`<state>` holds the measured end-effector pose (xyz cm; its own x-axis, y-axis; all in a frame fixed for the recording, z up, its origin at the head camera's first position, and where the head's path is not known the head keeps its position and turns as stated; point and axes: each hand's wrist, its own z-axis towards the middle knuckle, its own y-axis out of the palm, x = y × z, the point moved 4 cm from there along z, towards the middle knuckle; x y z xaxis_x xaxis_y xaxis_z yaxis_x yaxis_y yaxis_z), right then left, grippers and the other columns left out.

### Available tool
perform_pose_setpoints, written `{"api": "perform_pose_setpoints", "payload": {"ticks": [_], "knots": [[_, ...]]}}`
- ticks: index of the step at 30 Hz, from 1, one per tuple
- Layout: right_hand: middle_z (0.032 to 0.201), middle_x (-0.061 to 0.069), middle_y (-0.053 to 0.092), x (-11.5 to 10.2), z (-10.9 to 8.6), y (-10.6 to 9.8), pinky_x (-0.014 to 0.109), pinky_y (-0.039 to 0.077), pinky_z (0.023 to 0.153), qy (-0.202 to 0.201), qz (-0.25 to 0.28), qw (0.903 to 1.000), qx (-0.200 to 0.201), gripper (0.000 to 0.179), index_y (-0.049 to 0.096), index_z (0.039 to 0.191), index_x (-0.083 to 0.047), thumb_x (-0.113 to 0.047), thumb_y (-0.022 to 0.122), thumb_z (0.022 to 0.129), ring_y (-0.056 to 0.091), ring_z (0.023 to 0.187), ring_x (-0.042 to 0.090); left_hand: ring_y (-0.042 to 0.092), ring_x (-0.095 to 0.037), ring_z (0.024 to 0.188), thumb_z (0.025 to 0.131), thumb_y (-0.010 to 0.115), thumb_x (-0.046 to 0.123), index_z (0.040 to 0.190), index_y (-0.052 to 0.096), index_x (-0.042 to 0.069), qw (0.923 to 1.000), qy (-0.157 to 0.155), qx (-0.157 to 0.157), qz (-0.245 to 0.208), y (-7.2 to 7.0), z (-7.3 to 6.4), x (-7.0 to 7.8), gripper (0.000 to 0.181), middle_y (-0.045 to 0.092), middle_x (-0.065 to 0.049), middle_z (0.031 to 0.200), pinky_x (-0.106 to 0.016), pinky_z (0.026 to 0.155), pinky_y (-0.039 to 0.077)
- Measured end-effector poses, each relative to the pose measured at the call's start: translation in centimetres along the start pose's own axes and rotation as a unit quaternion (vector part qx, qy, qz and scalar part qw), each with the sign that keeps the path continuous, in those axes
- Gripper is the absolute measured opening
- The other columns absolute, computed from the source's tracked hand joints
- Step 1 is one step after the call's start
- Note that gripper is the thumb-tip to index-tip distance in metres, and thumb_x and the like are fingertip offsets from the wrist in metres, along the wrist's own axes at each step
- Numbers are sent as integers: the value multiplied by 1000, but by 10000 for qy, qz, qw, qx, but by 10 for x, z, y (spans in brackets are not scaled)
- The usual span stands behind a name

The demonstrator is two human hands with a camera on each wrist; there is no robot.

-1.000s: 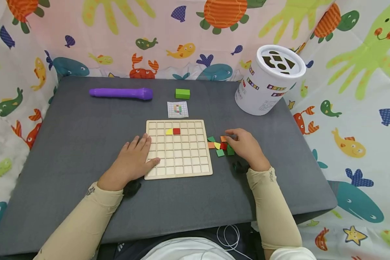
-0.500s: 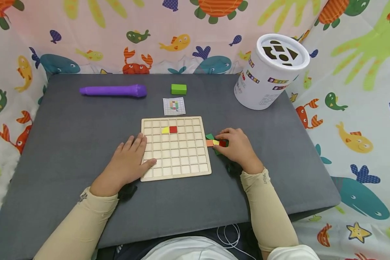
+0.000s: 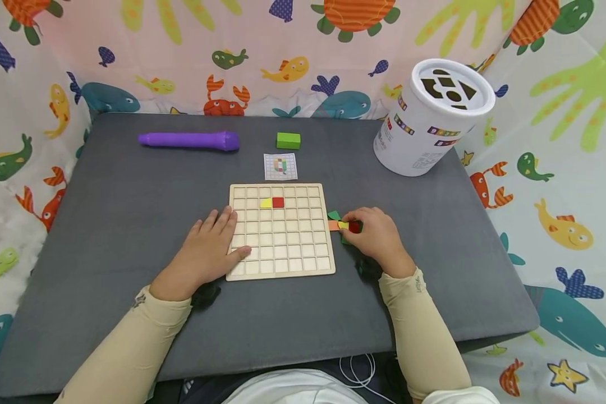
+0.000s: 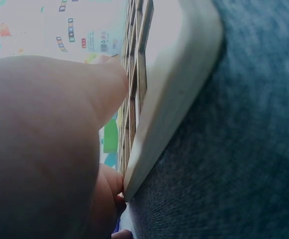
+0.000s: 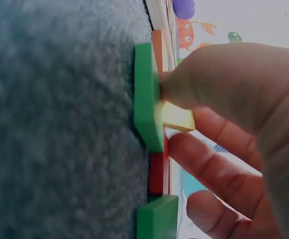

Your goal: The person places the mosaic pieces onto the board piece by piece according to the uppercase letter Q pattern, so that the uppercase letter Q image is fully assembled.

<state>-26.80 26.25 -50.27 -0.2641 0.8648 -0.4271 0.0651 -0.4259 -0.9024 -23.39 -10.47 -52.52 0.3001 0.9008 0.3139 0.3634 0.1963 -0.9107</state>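
Note:
A wooden grid board point(image 3: 283, 241) lies on the table with a yellow tile point(image 3: 266, 203) and a red tile point(image 3: 278, 202) side by side in its upper rows. Flat along the board's left edge rests my left hand point(image 3: 207, 249), its thumb over the lower cells. My right hand point(image 3: 376, 235) is at the small pile right of the board. Thumb and forefinger pinch a yellow tile point(image 5: 178, 118), which is tilted. Around it lie a green tile point(image 5: 145, 94), a red tile point(image 5: 156, 174) and an orange tile point(image 3: 333, 225); the hand hides part of the pile.
Behind the board lies a small pattern card point(image 3: 280, 167) with a coloured figure on a grid. Farther back are a green block point(image 3: 288, 141) and a purple microphone-shaped stick point(image 3: 189, 141). A white tub point(image 3: 424, 134) with shaped holes in its lid stands back right.
My right hand has shifted left from the pile's far side, where it touched an orange tile, and now pinches a yellow tile. The left hand stays on the board. The head view has moved slightly.

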Motion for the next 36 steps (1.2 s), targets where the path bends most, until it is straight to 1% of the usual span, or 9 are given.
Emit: {"api": "perform_pose_setpoints", "payload": {"ticks": [4, 12, 16, 20, 23, 26, 29, 32, 36], "knots": [[105, 5, 77, 1, -3, 0, 42, 49, 74, -18, 124, 9999, -13, 22, 83, 113, -11, -20, 82, 93, 59, 87, 26, 8, -46, 161, 109, 48, 61, 170, 14, -1, 9999, 74, 68, 1, -1, 0, 4, 94, 8, -20, 177, -65, 126, 11], [112, 8, 77, 2, -7, -2, 46, 55, 83, 184, 225, 9996, 8, 28, 80, 125, -9, -15, 80, 98, 64, 97, 27, 10, -46, 161, 108, 49, 62, 169, 16, -2, 9997, 163, 164, -9, -2, 1, 8, 94, 11, -21, 176, -66, 125, 12], [109, 8, 78, 1, -9, -6, 46, 56, 83, 160, 224, 9995, 144, 20, 83, 118, -8, -14, 79, 99, 65, 97, 27, 10, -46, 161, 109, 49, 61, 169, 16, -2, 9997, 155, 168, 38, -3, 2, 10, 93, 12, -20, 176, -65, 126, 13], [100, 5, 77, 0, -9, -9, 44, 54, 76, 207, 236, 9991, 281, 14, 84, 111, -10, -16, 78, 100, 63, 90, 24, 11, -46, 161, 109, 51, 57, 169, 17, -2, 9998, 136, 160, 33, -6, 2, 13, 92, 12, -20, 176, -65, 126, 13], [94, 4, 74, 1, -9, -11, 42, 51, 72, 337, 393, 9979, 383, 13, 81, 110, -11, -18, 75, 101, 61, 85, 24, 10, -46, 161, 109, 52, 57, 169, 16, -2, 9998, 121, 144, 23, -7, 3, 12, 92, 11, -20, 176, -65, 126, 12], [94, 5, 71, 1, -7, -11, 42, 48, 69, 423, 575, 9962, 504, 13, 77, 112, -11, -19, 71, 103, 60, 81, 24, 9, -45, 161, 109, 49, 60, 170, 14, -1, 9998, 104, 140, 50, -3, 4, 8, 93, 10, -20, 177, -65, 126, 12], [97, 6, 71, -1, -5, -12, 41, 48, 69, 354, 697, 9950, 628, 16, 78, 115, -11, -19, 70, 104, 60, 82, 24, 9, -45, 161, 108, 48, 62, 170, 14, -1, 9998, 96, 175, 52, 1, 4, 2, 94, 9, -20, 177, -65, 126, 12], [100, 7, 73, -3, -3, -10, 41, 50, 70, 245, 916, 9928, 735, 21, 78, 122, -8, -16, 70, 104, 61, 82, 24, 9, -47, 161, 108, 49, 61, 169, 15, -2, 9998, 92, 181, -27, 0, 2, 1, 94, 10, -21, 177, -66, 125, 12], [106, 10, 76, -8, -2, -10, 43, 57, 76, 238, 1329, 9872, 849, 28, 76, 129, -3, -13, 74, 103, 68, 87, 24, 9, -47, 161, 109, 48, 61, 170, 14, -2, 9999, 73, 115, 7, 2, 1, 0, 93, 9, -21, 177, -66, 125, 12]]}}
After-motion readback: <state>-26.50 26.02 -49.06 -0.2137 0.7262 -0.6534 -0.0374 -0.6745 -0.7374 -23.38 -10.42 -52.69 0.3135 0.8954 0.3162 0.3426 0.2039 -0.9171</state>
